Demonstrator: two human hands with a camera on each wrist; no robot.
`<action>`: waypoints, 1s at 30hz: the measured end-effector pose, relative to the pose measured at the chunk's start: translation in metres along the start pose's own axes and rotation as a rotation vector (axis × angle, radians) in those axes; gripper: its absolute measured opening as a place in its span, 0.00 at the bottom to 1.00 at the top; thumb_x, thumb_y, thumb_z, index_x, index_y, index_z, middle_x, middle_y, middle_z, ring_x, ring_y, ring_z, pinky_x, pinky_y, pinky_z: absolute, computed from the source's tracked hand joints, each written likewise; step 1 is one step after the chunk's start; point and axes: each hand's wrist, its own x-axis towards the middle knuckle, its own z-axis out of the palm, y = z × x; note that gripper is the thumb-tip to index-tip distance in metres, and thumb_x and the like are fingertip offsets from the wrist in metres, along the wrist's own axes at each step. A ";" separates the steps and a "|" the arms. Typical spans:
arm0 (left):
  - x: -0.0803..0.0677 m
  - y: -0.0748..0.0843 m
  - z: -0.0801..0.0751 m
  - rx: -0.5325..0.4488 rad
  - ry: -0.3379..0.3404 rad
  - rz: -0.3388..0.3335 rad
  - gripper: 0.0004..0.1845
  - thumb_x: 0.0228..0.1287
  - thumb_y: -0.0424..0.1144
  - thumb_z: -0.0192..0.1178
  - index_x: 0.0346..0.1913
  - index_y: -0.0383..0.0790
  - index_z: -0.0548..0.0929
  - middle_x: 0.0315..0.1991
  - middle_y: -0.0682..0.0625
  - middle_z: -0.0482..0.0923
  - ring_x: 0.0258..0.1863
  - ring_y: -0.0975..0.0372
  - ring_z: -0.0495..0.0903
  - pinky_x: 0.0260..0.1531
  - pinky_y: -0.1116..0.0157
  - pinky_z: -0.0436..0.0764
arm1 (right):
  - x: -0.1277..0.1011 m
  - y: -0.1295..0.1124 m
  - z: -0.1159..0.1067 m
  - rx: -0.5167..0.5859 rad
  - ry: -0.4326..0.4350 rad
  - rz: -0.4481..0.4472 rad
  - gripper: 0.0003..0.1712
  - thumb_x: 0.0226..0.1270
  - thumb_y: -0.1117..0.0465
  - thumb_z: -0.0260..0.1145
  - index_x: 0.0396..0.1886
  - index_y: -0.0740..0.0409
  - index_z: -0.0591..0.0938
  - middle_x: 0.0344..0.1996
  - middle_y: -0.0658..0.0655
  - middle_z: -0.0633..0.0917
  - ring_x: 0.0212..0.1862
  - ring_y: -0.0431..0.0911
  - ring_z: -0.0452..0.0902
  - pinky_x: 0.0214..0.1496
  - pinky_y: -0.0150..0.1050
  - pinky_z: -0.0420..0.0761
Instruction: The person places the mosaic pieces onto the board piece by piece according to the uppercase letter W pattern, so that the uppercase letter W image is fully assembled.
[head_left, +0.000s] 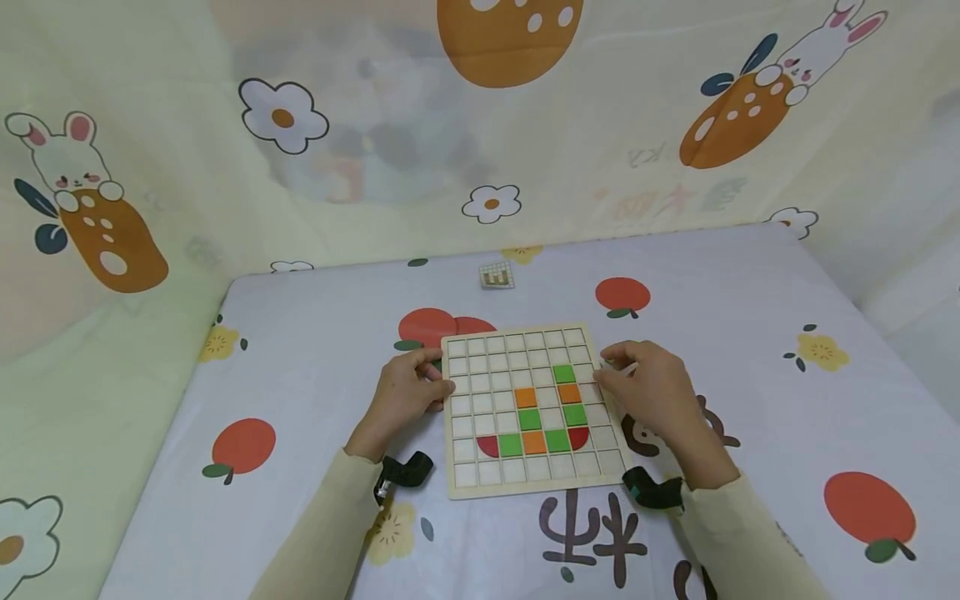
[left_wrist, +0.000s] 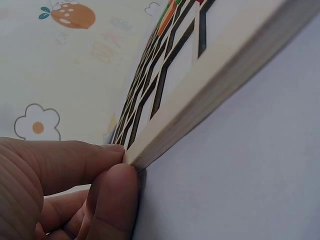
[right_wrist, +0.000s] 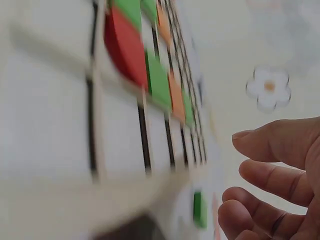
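A square wooden grid board (head_left: 480, 417) lies on the printed tablecloth. In its lower right cells sit green tiles (head_left: 564, 374), orange tiles (head_left: 525, 397) and two red quarter-round pieces (head_left: 489, 447). My left hand (head_left: 438, 379) pinches the board's left edge; in the left wrist view the thumb and a finger (left_wrist: 122, 160) clamp the rim of the board (left_wrist: 210, 75). My right hand (head_left: 611, 375) hovers at the board's right edge with its fingers (right_wrist: 260, 175) loosely spread and holding nothing. A small green piece (right_wrist: 199, 209) shows beside the board (right_wrist: 60, 150) near that hand.
A small wooden block (head_left: 496, 275) lies at the table's far side. The tablecloth (head_left: 750, 317) has fruit and flower prints. A rabbit-print curtain (head_left: 150, 167) closes off the back and both sides. Black straps (head_left: 405, 471) sit on both wrists.
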 end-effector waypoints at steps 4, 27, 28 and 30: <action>0.000 -0.002 0.000 -0.001 0.001 0.007 0.29 0.56 0.30 0.69 0.63 0.35 0.75 0.32 0.45 0.78 0.20 0.60 0.81 0.22 0.66 0.83 | 0.014 0.017 -0.003 -0.044 -0.009 0.044 0.20 0.62 0.57 0.66 0.51 0.63 0.83 0.36 0.60 0.80 0.38 0.52 0.74 0.31 0.39 0.72; 0.001 -0.002 0.000 -0.002 -0.003 0.017 0.29 0.56 0.30 0.69 0.63 0.35 0.75 0.32 0.46 0.79 0.20 0.60 0.80 0.22 0.66 0.83 | 0.031 0.026 -0.006 -0.015 -0.058 0.084 0.10 0.61 0.60 0.66 0.39 0.60 0.84 0.28 0.56 0.82 0.34 0.49 0.74 0.31 0.37 0.73; 0.001 -0.002 0.000 -0.001 -0.004 0.016 0.30 0.56 0.30 0.69 0.63 0.35 0.75 0.32 0.46 0.79 0.20 0.60 0.80 0.22 0.66 0.83 | 0.031 0.026 -0.007 0.006 -0.069 0.086 0.10 0.62 0.60 0.65 0.41 0.60 0.83 0.28 0.55 0.83 0.33 0.48 0.75 0.30 0.37 0.73; 0.001 -0.001 -0.001 0.000 -0.003 0.017 0.30 0.56 0.30 0.69 0.63 0.35 0.75 0.32 0.46 0.79 0.20 0.60 0.80 0.22 0.66 0.83 | 0.031 0.027 -0.009 0.043 -0.094 0.096 0.12 0.63 0.61 0.64 0.45 0.59 0.83 0.28 0.55 0.84 0.31 0.47 0.77 0.30 0.36 0.75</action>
